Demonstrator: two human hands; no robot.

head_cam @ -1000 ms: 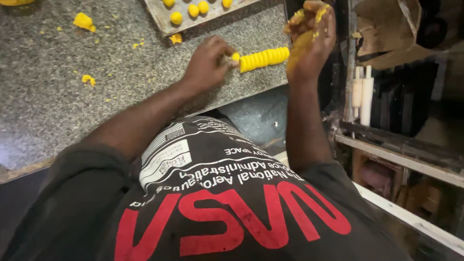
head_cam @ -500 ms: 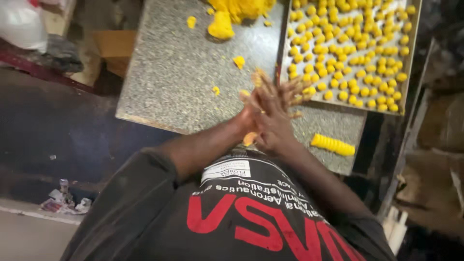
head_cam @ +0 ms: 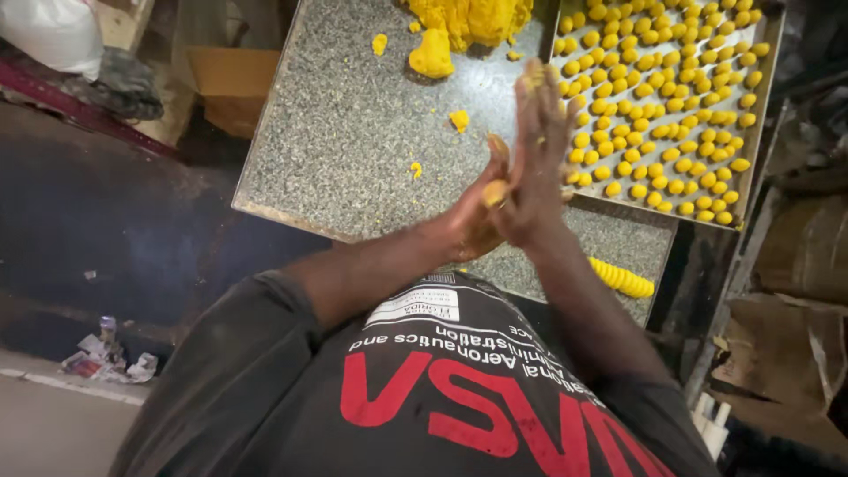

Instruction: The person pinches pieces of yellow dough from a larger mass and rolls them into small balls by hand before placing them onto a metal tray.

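My left hand (head_cam: 468,223) and my right hand (head_cam: 541,146) are pressed palm to palm above the speckled stone table (head_cam: 353,132). A small piece of yellow dough (head_cam: 495,193) shows between the palms, and bits of dough stick to my fingers. Just right of my hands lies a metal tray (head_cam: 664,210) filled with several small yellow dough balls (head_cam: 671,97). A ridged yellow dough roll (head_cam: 623,279) lies on the table by my right forearm.
A mound of yellow dough (head_cam: 468,19) sits at the table's far edge, with loose crumbs (head_cam: 459,119) scattered nearby. A dark floor lies to the left, with a cardboard box (head_cam: 225,75) and a white sack (head_cam: 57,31). Cluttered shelving stands at right.
A second ago my hands were apart, the left by the ridged roll and the right raised with dough. They have come together palm to palm, and the view has swung to show the tray.
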